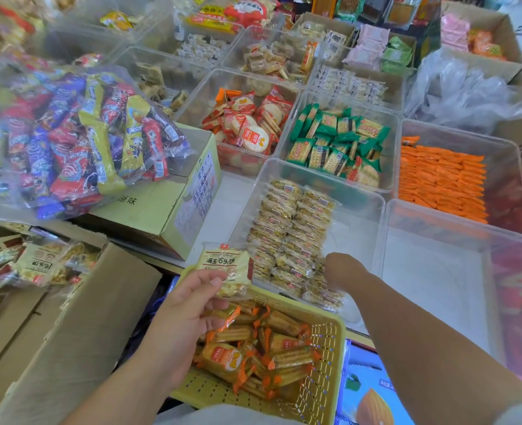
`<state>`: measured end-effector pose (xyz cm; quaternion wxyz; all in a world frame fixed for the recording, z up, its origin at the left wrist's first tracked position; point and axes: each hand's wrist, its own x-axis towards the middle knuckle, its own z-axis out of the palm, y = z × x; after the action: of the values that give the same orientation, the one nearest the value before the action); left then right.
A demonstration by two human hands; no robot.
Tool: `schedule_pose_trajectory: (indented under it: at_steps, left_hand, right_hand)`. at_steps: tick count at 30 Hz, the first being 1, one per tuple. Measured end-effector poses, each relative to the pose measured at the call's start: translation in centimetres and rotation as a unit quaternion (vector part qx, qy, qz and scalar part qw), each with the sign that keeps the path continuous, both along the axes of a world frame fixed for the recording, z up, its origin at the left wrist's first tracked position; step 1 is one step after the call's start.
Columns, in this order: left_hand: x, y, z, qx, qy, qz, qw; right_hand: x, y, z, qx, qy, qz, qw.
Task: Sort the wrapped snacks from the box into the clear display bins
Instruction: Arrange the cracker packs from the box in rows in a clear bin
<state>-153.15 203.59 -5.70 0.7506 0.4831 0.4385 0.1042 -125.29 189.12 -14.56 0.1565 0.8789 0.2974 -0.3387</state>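
Two hands over yellow basket (330, 332), left grip (189, 305) pinching cream packet (226, 265), right grip (338, 268) unclear, buried among stacked snacks (290, 231)

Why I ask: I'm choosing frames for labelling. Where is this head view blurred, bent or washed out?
Head view: the bag of mixed candy at left is motion-smeared, far shelves soft; wide-angle bending curves the clear bin rims near the right edge; lighting is flat, shadows faint; the beige packet in the left hand reads sharp.

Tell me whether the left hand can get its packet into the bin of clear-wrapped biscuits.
Probably yes. The left hand holds the cream packet beside that bin, whose top is open; only the right hand inside crowds the near end.
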Motion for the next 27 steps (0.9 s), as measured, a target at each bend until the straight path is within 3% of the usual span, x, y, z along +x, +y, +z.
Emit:
schedule_pose_trajectory:
  at_steps: [4, 9, 10, 12, 15, 17, 20, 23, 25, 27]
  left_hand:
    - [0.2, 0.1, 0.8, 0.007, -0.008, -0.022, 1.0]
    - [0.9, 0.1, 2.2, -0.039, -0.055, -0.026, 0.997]
    - [1.1, 0.0, 2.5, -0.048, -0.066, -0.038, 0.996]
    - [1.5, -0.2, 2.8, -0.075, -0.087, -0.082, 0.99]
    - [2.3, -0.7, 2.8, -0.142, -0.11, -0.159, 0.971]
    - [3.0, -1.1, 2.9, -0.181, -0.107, -0.199, 0.957]
    - [3.9, -1.7, 2.9, -0.184, -0.081, -0.244, 0.949]
    - [5.0, -1.8, 2.9, -0.097, -0.019, -0.273, 0.957]
    - [6.0, -1.4, 2.7, 0.062, 0.047, -0.276, 0.958]
    - [6.9, -0.1, 2.0, 0.227, 0.093, -0.282, 0.928]
  right_hand:
    - [-0.9, 0.1, 1.0, 0.007, -0.01, -0.011, 1.0]
    - [-2.6, -0.5, 5.0, 0.139, -0.145, -0.045, 0.979]
    - [-3.2, -0.8, 5.7, 0.201, -0.13, -0.052, 0.97]
    - [-4.8, -1.6, 7.4, 0.348, -0.012, -0.065, 0.935]
    - [-7.3, -3.4, 9.5, 0.512, 0.158, -0.026, 0.844]
    - [-8.3, -4.6, 9.8, 0.57, 0.186, -0.007, 0.8]
    - [-8.9, -5.9, 9.6, 0.599, 0.178, -0.04, 0.78]
    - [-9.0, -7.2, 9.2, 0.605, 0.175, -0.119, 0.767]
    - [-8.8, -7.9, 8.9, 0.613, 0.155, -0.19, 0.751]
    - [-8.1, -8.5, 8.6, 0.62, 0.129, -0.239, 0.736]
